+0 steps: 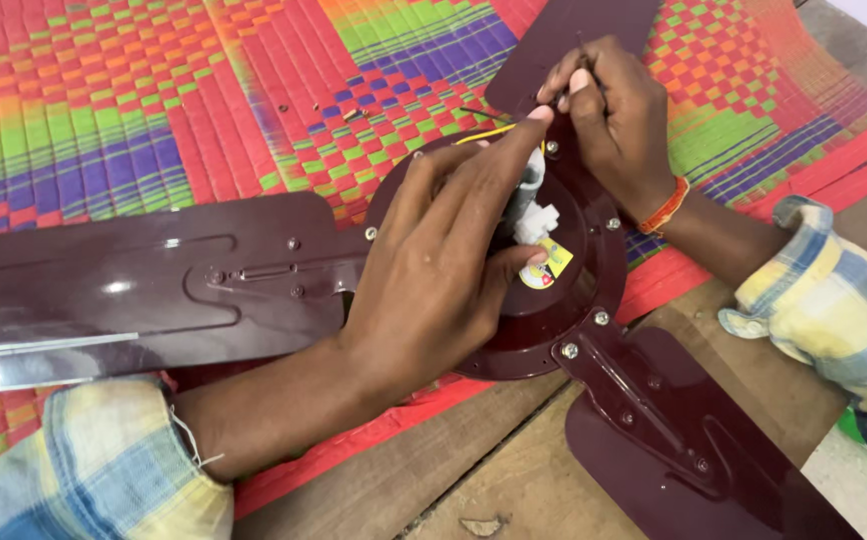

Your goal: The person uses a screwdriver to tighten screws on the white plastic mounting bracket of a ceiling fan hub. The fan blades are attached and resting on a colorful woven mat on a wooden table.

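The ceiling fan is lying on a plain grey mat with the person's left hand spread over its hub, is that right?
Not quite. The head view shows the mat is brightly woven in red, green, orange and purple checks, not plain grey. The maroon ceiling fan does lie on it, with the left hand spread over its hub.

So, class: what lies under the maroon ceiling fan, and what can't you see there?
Under the ceiling fan lies a colourful woven mat, which rests on wooden boards. The left hand covers part of the hub, and whatever is directly beneath the motor stays hidden.
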